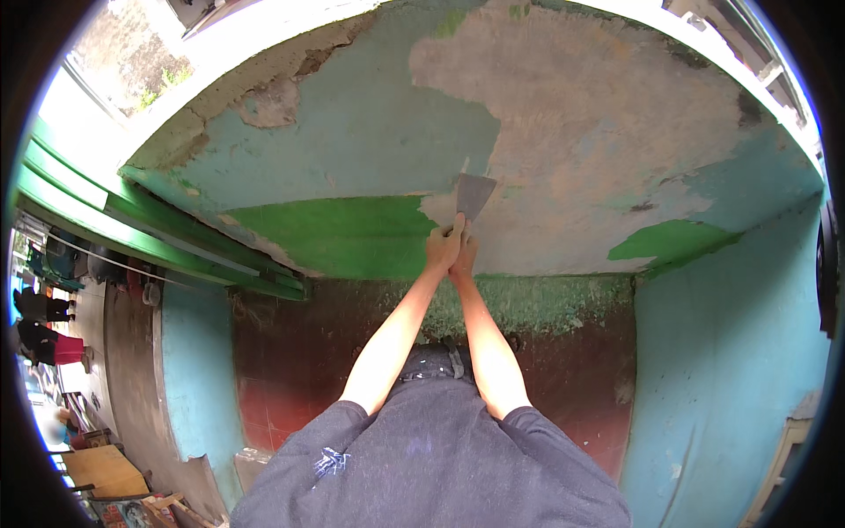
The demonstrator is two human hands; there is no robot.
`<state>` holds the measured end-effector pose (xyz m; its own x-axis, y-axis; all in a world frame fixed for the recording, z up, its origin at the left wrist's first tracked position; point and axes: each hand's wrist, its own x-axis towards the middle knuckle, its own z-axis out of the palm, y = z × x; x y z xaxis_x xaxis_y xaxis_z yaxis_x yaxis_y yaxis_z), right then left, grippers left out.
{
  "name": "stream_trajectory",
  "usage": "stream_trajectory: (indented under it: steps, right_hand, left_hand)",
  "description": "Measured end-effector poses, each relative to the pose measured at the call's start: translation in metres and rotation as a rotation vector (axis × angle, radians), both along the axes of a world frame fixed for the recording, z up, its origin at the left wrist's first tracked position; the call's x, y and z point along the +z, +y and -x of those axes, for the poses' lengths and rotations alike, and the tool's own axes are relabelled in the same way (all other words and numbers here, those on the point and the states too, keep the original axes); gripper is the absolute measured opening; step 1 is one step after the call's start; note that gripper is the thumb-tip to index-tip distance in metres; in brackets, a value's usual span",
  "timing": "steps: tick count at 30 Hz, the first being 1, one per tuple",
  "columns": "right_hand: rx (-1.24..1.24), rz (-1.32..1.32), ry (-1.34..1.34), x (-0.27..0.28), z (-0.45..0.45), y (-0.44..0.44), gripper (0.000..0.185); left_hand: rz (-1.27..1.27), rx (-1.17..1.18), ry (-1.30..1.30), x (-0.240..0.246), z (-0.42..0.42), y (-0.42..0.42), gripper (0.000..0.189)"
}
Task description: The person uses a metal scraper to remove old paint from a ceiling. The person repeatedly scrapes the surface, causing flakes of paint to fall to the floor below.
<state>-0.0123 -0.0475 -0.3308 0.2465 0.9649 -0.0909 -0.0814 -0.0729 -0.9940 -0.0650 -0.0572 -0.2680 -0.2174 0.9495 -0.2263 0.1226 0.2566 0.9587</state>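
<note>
Both of my hands are wrapped around the handle of a paint scraper [475,194], held out in front of me. My left hand [443,249] covers most of the grip, with a finger or thumb pointing along it. Close against it, my right hand [465,254] grips the same handle, which is hidden by the fingers. The wide grey blade points up the wall [370,132] and lies at the border between blue-green paint and bare plaster [554,145]. Below and left of the blade is a patch of bright green paint [343,234].
Paint flakes [528,303] are scattered along the base of the wall on the red floor [284,389]. A blue side wall [719,330] stands at my right. Green rails [198,244] run along the left. Beyond them are people [49,340] and a wooden chair [109,470].
</note>
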Motion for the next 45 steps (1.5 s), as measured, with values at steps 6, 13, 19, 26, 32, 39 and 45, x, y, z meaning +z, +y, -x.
stream_trajectory:
  steps: [6,13,19,26,32,39,45]
  right_hand:
    - [0.241,-0.005,-0.666,-0.072,-0.03,0.028,0.038]
    - [0.056,-0.031,-0.286,0.004,-0.024,0.0,0.062]
    - [-0.116,-0.118,-0.254,0.011,-0.025,-0.008,0.058]
    - [0.018,-0.054,-0.26,0.018,-0.043,-0.011,0.057]
    - [0.014,-0.142,-0.211,0.017,-0.039,-0.001,0.058]
    - [-0.072,-0.028,0.093,0.021,0.0,-0.014,0.06]
    - [-0.092,-0.02,0.042,0.014,0.006,-0.009,0.06]
  left_hand:
    - [0.046,-0.079,-0.066,-0.008,-0.012,0.003,0.059]
    - [0.035,-0.016,-0.146,-0.016,-0.017,0.004,0.059]
    - [0.017,0.037,-0.264,-0.015,-0.03,0.001,0.06]
    - [0.055,-0.023,-0.419,-0.03,-0.033,0.002,0.054]
    - [0.03,0.053,-0.334,-0.017,-0.037,0.002,0.053]
    - [0.065,0.028,-0.079,0.01,-0.013,-0.006,0.058]
    - [0.097,0.019,0.08,0.015,-0.006,-0.005,0.06]
